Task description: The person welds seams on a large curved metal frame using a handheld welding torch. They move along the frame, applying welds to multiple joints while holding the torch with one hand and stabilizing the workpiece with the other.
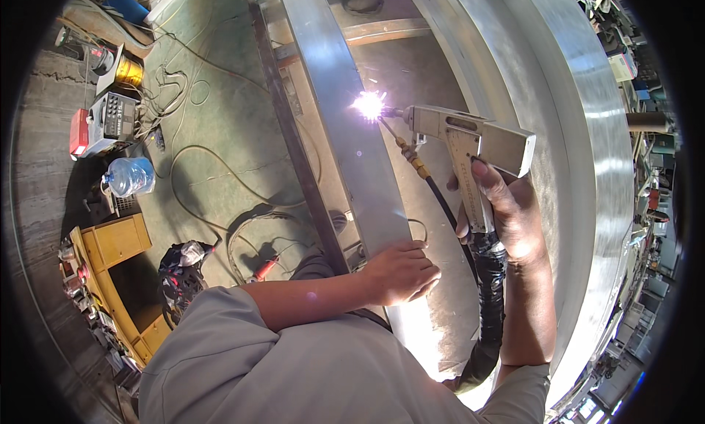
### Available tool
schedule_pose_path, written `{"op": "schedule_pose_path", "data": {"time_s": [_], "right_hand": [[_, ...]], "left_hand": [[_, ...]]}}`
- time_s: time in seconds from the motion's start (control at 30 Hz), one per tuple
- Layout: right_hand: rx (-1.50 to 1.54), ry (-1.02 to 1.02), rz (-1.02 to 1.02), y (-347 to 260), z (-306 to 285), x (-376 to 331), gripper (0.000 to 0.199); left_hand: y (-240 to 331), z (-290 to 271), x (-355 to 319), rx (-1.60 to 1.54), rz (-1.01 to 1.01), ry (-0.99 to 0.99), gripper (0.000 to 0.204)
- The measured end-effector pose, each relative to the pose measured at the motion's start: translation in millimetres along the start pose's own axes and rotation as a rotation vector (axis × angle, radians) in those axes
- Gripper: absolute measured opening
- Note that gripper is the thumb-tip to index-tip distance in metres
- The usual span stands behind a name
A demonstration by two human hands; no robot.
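My right hand (503, 204) is wrapped round the handle of a pale handheld welding gun (470, 127). The gun's nozzle points left, and a glaring white-violet weld spot (369, 104) burns at its tip on a long, flat metal bar (363, 167). Under the gun, a brass-coloured wire-feed nozzle (413, 160) runs into a black hose (448, 204). From the handle, a thick black-wrapped cable (490, 292) drops toward me. Nearer my body, my left hand (402, 272) lies on the bar, fingers curled over its right edge. The glare hides the metal right at the weld.
Wide, curved, shiny metal sheets (565, 130) rise along the right. A dark rail (294, 130) runs left of the bar. On the floor at left are hoses (213, 152), a welding machine (114, 123), a water jug (131, 176), a yellow cabinet (117, 240) and a red-handled tool (266, 267).
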State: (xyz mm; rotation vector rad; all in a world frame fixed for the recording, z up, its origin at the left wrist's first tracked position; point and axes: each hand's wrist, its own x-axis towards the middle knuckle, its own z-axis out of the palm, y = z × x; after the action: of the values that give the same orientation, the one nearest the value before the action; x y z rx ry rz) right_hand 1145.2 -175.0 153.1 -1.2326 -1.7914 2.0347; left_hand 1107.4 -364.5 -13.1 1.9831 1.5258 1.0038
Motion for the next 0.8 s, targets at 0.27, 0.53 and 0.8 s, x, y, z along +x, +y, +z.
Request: {"op": "schedule_pose_path", "data": {"time_s": [0.27, 0.53, 0.8], "right_hand": [[0.05, -0.024, -0.001, -2.1, -0.5, -3.2, 0.046], [0.046, -0.032, -0.003, -0.8, -2.3, -6.6, 0.048], [0.021, -0.03, 0.004, 2.6, -3.2, -10.5, 0.051]], "left_hand": [[-3.6, 3.2, -0.4, 0.006, -0.015, -0.016, 0.018], [-4.5, 6.0, -0.3, 0.011, -0.009, 0.026, 0.018], [-4.9, 7.0, -0.1, -0.022, -0.028, 0.096, 0.013]]}}
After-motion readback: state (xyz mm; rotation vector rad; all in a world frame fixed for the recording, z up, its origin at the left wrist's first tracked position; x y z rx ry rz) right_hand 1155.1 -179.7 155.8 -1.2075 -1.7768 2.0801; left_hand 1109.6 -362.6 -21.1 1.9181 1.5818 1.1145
